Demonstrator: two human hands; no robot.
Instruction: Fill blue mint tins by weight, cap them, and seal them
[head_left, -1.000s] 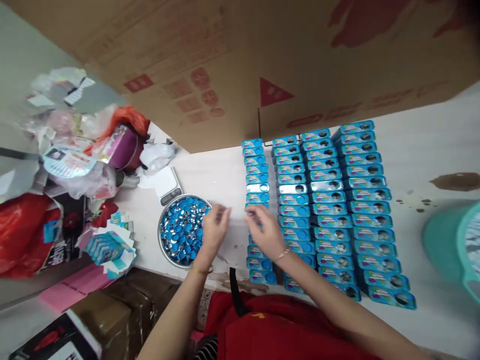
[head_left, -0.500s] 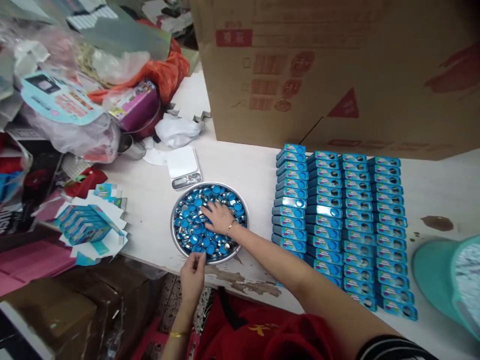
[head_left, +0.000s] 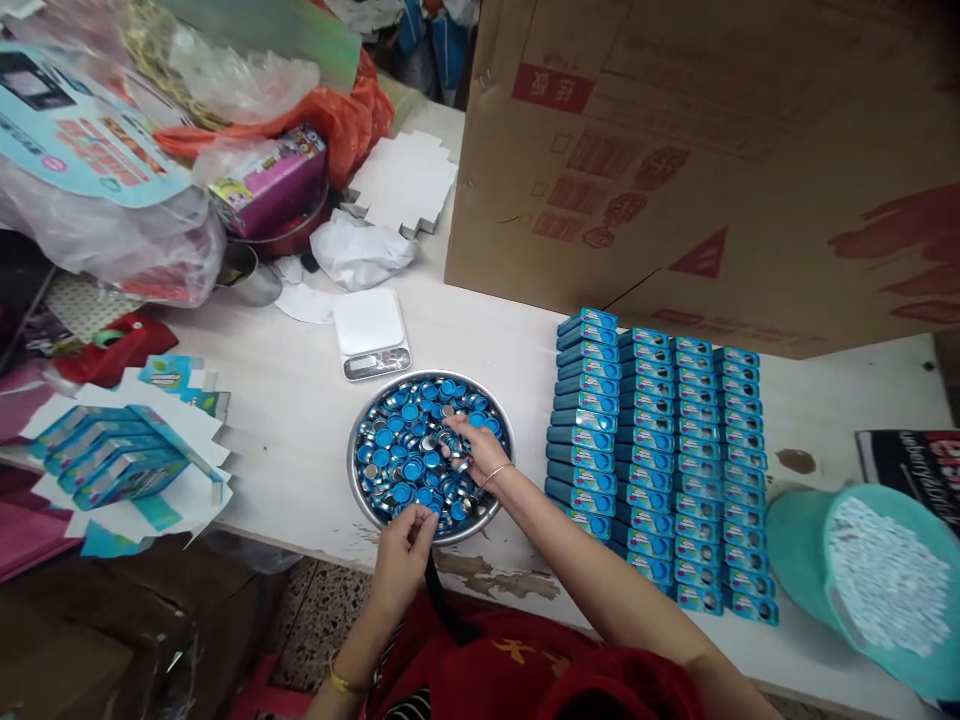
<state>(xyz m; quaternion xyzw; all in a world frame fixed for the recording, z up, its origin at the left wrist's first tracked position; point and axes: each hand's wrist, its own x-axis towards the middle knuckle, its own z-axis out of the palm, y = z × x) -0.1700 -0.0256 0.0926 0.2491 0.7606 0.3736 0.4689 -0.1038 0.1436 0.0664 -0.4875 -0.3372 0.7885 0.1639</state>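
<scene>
- While the right hand (head_left: 484, 460) is over the bowl (head_left: 352, 455), the step in hand appears to be picking caps (head_left: 409, 412) from the loose heap.
- Right hand: one. Fingers bent and partly drawn together among the caps; a few seem gathered under them, number unclear.
- Left hand (head_left: 407, 555): one, at the bowl's near side. Thumb and forefinger tips pressed together; whether a cap is pinched there, cannot tell.
- Caps: blue and silver, too many and too overlapped to count, lying at mixed angles inside the bowl.
- Lifting any clear would call for a closed, steady grip, as judged from the loose pile.
- Bowl: one, round, metal, near edge of the table (head_left: 281, 440).
- Scale (head_left: 370, 320): one, just beyond the bowl, slightly left.
- Tins (head_left: 589, 385): four columns, right of the bowl; each over ten deep, exact total unclear.
- Carton (head_left: 600, 120): one, far side, behind the tins.
- Tub (head_left: 799, 550): one, green, near right, holding white pieces (head_left: 889, 575).
- Pack (head_left: 180, 490): one, opened, left, small boxes (head_left: 127, 465) inside, about four.
</scene>
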